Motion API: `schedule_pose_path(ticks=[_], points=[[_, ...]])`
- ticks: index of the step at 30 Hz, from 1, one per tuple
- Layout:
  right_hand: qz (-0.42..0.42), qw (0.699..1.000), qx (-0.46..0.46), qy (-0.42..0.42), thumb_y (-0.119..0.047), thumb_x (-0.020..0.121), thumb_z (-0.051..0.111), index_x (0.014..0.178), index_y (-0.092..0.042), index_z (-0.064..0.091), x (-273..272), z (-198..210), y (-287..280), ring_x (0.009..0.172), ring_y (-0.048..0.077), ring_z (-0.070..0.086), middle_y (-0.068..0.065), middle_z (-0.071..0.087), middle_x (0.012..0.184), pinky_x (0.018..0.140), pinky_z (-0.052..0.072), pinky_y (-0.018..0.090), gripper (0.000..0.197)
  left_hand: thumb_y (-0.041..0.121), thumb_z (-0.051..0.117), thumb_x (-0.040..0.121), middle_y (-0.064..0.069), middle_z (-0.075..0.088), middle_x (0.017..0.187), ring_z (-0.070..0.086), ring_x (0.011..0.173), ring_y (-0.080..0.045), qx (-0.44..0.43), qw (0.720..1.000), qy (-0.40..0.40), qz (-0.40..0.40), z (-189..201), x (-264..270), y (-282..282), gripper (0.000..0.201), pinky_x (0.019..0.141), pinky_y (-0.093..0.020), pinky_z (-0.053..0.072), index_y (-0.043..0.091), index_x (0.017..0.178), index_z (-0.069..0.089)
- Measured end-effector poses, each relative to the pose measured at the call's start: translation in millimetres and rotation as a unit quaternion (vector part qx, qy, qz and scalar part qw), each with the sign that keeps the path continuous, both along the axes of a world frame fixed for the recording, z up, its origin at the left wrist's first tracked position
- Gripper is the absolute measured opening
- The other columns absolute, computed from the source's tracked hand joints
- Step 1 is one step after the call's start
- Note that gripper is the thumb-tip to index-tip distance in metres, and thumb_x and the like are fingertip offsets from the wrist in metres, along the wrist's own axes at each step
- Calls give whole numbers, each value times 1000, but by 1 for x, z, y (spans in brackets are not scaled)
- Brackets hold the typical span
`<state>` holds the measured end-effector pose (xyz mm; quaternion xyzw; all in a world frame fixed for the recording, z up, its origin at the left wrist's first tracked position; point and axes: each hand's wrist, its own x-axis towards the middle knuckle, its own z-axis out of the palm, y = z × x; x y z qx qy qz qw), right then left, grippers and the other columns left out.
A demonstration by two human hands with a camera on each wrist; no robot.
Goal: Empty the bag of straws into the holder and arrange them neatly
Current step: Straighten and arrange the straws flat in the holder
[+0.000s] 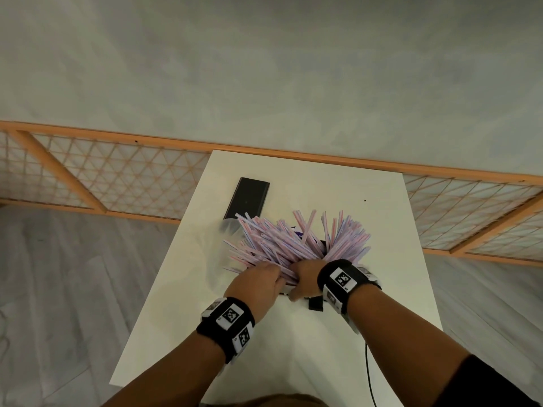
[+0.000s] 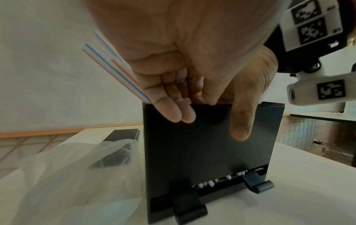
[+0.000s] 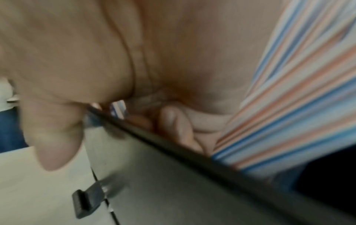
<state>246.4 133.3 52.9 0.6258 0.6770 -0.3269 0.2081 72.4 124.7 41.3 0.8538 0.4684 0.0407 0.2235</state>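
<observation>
Striped pink-and-blue straws (image 1: 282,242) fan out of a black upright holder (image 2: 202,152) on the white table (image 1: 338,348). My left hand (image 1: 258,283) is at the fan's near left, fingers (image 2: 173,109) curled round a bunch of straws (image 2: 115,68) at the holder's top rim. My right hand (image 1: 307,274) sits beside it and pinches the holder's front wall (image 3: 192,190): thumb (image 3: 52,137) outside, fingers (image 3: 177,124) inside against the straws (image 3: 289,106). The empty clear bag (image 1: 217,251) lies left of the holder. The straws' lower ends show through the slot at the holder's base.
A flat black lid (image 1: 246,198) lies at the table's far left, behind the bag (image 2: 67,175). A thin black cable (image 1: 367,368) runs off the table's near edge. An orange-framed lattice railing (image 1: 117,177) stands beyond the table.
</observation>
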Motion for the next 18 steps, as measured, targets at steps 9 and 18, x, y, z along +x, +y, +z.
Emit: schedule_pose_path(ticks=[9,18], points=[[47,997,52,-45,-44,80,74,101,-16,67,-3,-6,-10,81,24,65,2,65,87,70,55,34,36,42,58,97,-1,66,101,61,90,-23,-44,999,-4,-14,19,2,-11,22,74,-29,41,21,97,63],[-15,991,127,50,-49,79,71,107,-21,59,-3,-11,-34,91,27,65,3,67,100,78,56,39,42,38,68,87,9,62,84,58,78,-13,-66,989,-102,83,18,-9,-24,16,73,-34,52,25,85,59]])
